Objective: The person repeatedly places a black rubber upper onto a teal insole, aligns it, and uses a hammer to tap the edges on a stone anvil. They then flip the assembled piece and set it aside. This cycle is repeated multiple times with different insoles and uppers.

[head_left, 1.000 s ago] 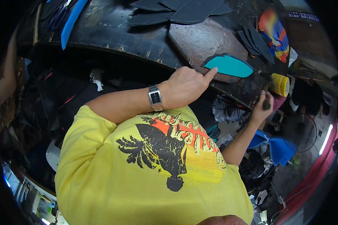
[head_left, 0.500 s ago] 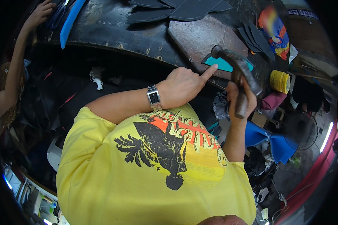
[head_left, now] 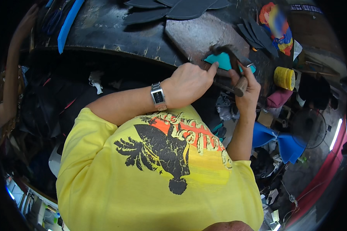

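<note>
A curved teal piece with a dark edge (head_left: 219,59) lies on a brown stone-like slab (head_left: 192,32) at the table's front edge. My left hand (head_left: 189,85) wears a metal watch and has its index fingertip pressed on the piece's near edge. Its other fingers are curled under, and the thumb is hidden. My right hand (head_left: 250,86) is wrapped round the wooden handle of a hammer (head_left: 241,86). The hammer's head, smeared by motion, is low over the teal piece; whether it touches cannot be told.
Dark leaf-shaped pieces (head_left: 189,8) lie behind the slab, with more dark pieces (head_left: 256,38) to its right. A blue strip (head_left: 70,27) and scissors (head_left: 53,21) are at far left, near another person's arm (head_left: 13,73). A yellow tub (head_left: 284,78) and a fan (head_left: 308,129) are at right.
The hammer has come down toward the teal piece, its handle tipping lower with my right hand. My left index finger stays on the piece. The other person's hand at far left has shifted.
</note>
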{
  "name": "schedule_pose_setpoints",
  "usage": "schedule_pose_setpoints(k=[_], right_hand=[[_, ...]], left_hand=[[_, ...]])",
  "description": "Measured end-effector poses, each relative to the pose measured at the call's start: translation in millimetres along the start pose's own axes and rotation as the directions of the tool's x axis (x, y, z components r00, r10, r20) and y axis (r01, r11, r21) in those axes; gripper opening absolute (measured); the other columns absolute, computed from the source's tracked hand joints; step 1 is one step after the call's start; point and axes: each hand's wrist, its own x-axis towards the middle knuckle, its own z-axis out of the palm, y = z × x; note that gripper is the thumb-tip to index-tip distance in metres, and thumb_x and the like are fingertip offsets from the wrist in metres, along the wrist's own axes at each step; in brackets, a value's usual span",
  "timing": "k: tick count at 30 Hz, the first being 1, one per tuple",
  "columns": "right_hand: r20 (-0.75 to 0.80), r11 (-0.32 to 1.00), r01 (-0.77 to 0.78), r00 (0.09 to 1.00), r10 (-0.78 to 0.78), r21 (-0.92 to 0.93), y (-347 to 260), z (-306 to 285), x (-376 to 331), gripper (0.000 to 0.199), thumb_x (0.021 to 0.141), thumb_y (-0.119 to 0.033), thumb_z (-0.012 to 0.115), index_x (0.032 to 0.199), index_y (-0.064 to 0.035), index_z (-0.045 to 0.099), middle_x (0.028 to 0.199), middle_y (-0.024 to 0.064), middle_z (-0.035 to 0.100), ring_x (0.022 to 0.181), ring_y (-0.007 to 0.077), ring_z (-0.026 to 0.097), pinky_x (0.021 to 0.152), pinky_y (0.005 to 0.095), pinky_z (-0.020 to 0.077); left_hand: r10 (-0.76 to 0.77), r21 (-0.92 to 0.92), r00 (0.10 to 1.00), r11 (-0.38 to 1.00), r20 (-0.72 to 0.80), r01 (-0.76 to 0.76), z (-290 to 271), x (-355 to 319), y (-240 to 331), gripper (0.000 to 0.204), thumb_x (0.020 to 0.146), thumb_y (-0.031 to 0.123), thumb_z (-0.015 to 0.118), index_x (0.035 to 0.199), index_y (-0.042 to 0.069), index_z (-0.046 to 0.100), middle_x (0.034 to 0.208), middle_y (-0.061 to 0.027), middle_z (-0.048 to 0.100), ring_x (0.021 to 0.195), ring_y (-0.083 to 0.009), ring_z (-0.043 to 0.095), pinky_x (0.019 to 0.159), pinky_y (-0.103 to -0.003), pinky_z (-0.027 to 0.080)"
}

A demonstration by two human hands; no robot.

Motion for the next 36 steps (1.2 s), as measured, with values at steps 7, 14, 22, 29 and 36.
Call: schedule_pose_setpoints(k=[7, 14, 22, 29, 36], right_hand=[[-0.079, 0.971, -0.238, 0.968, 0.239, 0.026, 11, -1, -5, 0.037, 0.095, -0.009, 0.072, 0.130, -0.0047, 0.064, 0.089, -0.0003, 0.064, 0.073, 0.0028, 0.051, 0.068, 0.0212, 0.0453], [-0.251, 0.918, -0.143, 0.936, 0.247, 0.371, 21, -27, -6, 0.041, 0.094, -0.010, 0.072, 0.132, 0.0006, 0.059, 0.070, 0.0040, 0.062, 0.051, 0.0051, 0.051, 0.046, 0.0181, 0.0361], [-0.530, 0.848, 0.193, 0.840, 0.118, 0.494, 5, -55, -19, 0.054, 0.097, -0.009, 0.067, 0.145, 0.0023, 0.042, 0.082, 0.0143, 0.065, 0.061, 0.0138, 0.058, 0.049, 0.0224, 0.0438], [-0.324, 0.844, -0.063, 0.906, 0.272, 0.532, 1, -7, -18, 0.046, 0.098, -0.013, 0.068, 0.140, -0.0057, 0.052, 0.082, 0.0069, 0.064, 0.066, 0.0104, 0.057, 0.055, 0.0238, 0.0445], [-0.260, 0.991, -0.040, 0.963, 0.071, 0.126, -5, 4, -17, 0.033, 0.092, -0.005, 0.073, 0.124, -0.0023, 0.065, 0.091, 0.0045, 0.067, 0.082, 0.0075, 0.057, 0.073, 0.0232, 0.0476]], left_hand=[[0.068, -0.001, 0.977, 0.998, -0.202, -0.070, 2, 21, -3, 0.045, 0.079, 0.020, 0.078, 0.114, -0.001, 0.058, 0.102, -0.0152, 0.066, 0.097, -0.0299, 0.066, 0.080, -0.039, 0.053], [0.237, 0.109, 0.895, 0.971, -0.377, -0.211, 19, 53, -11, 0.037, 0.076, 0.024, 0.081, 0.102, 0.006, 0.061, 0.108, -0.0081, 0.058, 0.104, -0.0261, 0.059, 0.089, -0.037, 0.047], [0.064, -0.306, 0.894, 0.927, -0.443, -0.218, 21, 63, -32, 0.024, 0.093, 0.022, 0.066, 0.107, 0.003, 0.064, 0.100, -0.0168, 0.066, 0.091, -0.0367, 0.065, 0.080, -0.044, 0.052], [-0.090, -0.139, 0.945, 0.989, -0.316, 0.048, -14, 76, -76, 0.025, 0.086, 0.027, 0.076, 0.101, 0.007, 0.074, 0.089, -0.0119, 0.073, 0.089, -0.0291, 0.070, 0.077, -0.038, 0.053], [-0.120, -0.177, 0.972, 0.981, -0.200, 0.084, -24, 79, -84, 0.029, 0.082, 0.032, 0.080, 0.101, 0.010, 0.077, 0.087, -0.0111, 0.075, 0.077, -0.0251, 0.072, 0.071, -0.035, 0.054]])
